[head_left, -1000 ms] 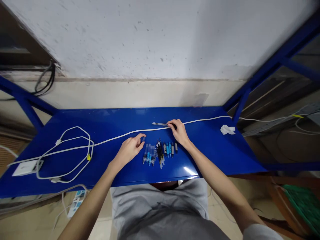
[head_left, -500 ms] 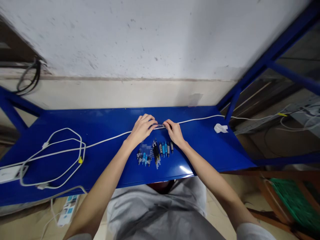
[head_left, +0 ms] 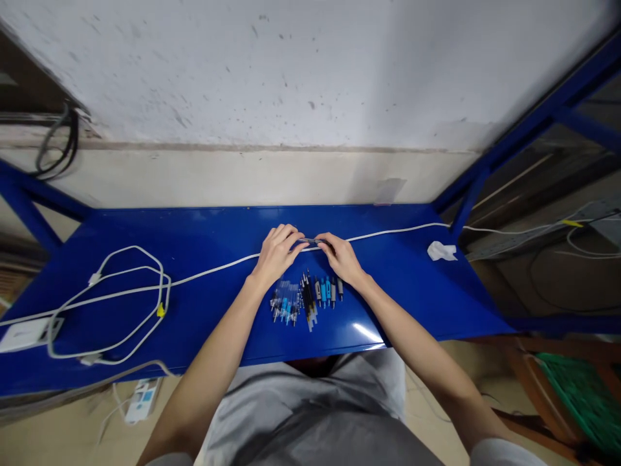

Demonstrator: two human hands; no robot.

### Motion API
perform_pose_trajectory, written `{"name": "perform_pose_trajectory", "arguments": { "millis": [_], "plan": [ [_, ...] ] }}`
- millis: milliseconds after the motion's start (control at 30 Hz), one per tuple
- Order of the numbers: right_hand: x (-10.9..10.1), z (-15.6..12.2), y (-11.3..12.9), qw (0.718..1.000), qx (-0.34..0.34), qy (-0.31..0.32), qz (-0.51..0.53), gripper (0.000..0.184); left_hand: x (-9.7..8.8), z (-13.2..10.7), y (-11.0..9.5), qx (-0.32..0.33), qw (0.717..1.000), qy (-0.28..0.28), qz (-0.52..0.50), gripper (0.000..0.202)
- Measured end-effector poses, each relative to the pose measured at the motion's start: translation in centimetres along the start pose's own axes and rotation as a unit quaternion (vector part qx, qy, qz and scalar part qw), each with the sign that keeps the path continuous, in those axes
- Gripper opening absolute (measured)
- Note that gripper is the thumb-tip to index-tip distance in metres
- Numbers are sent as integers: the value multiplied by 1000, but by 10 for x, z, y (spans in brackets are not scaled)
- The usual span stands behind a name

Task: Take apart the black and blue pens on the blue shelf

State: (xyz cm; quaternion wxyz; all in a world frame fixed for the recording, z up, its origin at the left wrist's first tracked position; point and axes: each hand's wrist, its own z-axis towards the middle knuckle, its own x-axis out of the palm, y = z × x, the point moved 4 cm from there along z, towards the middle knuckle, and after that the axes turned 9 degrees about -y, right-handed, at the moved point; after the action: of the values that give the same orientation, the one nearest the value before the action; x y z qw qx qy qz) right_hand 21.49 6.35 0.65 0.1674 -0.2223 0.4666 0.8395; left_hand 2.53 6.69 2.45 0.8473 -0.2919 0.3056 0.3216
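- A slim clear pen (head_left: 310, 241) is held level between both hands, directly over the long white cable (head_left: 218, 267), about midway along the cable's run.
- The left hand (head_left: 277, 254) is closed, fingers curled over the pen's left end; the hand lies across the cable.
- The right hand (head_left: 342, 257) is closed, fingertips pinched on the pen's right end, likewise over the cable.
- Whether the pen touches the cable cannot be told.
- The cable is laid across the blue bench (head_left: 194, 226) from its left edge to its right rear corner, where it passes beyond the frame.
- A cluster of pen parts (head_left: 305, 298), in clear, blue and black, is laid in a rough row on the near side of the cable, just below both wrists.
- A crumpled white tissue (head_left: 440, 251) is seen near the cable's right end, on its near side.
- A looped white cord (head_left: 160, 285) is spread over the cable's left stretch, crossing it.
- A flat white adapter (head_left: 26, 332) is seen on the near side of the cable's left end.
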Motion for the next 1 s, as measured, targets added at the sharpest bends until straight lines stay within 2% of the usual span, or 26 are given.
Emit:
{"name": "perform_pose_trajectory", "arguments": {
  "millis": [333, 467, 700, 900, 1000],
  "plan": [
    [-2, 0, -1, 999, 20, -23, -20, 41, 6, -3, -7, 2, 999, 24, 40, 35],
    [-1, 1, 2, 999, -4, -49, -15, 41, 8, -3, -9, -23, 997, 39, 55, 32],
    [-4, 1, 8, 996, -26, -80, 0, 32, 11, -5, -7, -75, 995, 45, 50, 28],
    [-1, 4, 6, 999, -27, -20, -35, 37, 7, -7, -2, -83, 995, 35, 50, 26],
    [0, 3, 3, 999, -13, -30, -36, 40, 7, -7, -3, -87, 994, 48, 45, 26]
  ]
}}
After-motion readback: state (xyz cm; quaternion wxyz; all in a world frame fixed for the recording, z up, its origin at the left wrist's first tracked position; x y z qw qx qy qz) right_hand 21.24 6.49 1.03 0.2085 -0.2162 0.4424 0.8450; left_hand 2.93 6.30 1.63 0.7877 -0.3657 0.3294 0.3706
